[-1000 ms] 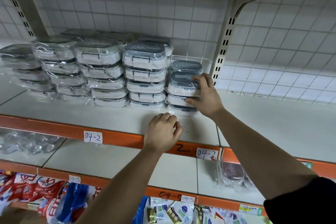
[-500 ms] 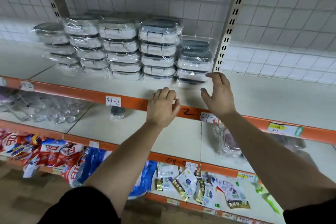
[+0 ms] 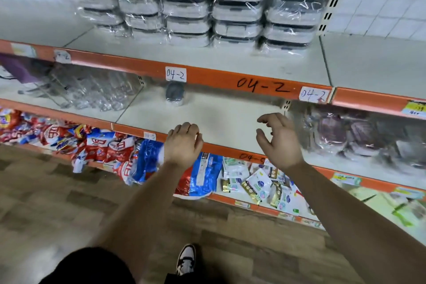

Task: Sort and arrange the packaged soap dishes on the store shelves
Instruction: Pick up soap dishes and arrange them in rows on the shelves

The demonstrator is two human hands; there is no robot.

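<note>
A: Hands?
B: Left hand (image 3: pixel 183 143) loosely curled, empty. Right hand (image 3: pixel 280 143) fingers bent and apart, empty. Both hang below the orange rail (image 3: pixel 262 86) marked 04-2, touching nothing.
A: Stock just under the rail?
B: One lone grey-lidded soap dish (image 3: pixel 175 94), set back beneath the rail. Wrapped purple packs (image 3: pixel 341 131) under the rail to the right, jumbled; too blurred to identify.
A: Above the rail?
B: Wrapped soap dishes (image 3: pixel 235 7) in five neat stacks side by side, the rightmost lower than its neighbours.
A: Progress?
B: Judgement: upper stacking mostly done. Left to sort: the lone dish, possibly the purple packs
</note>
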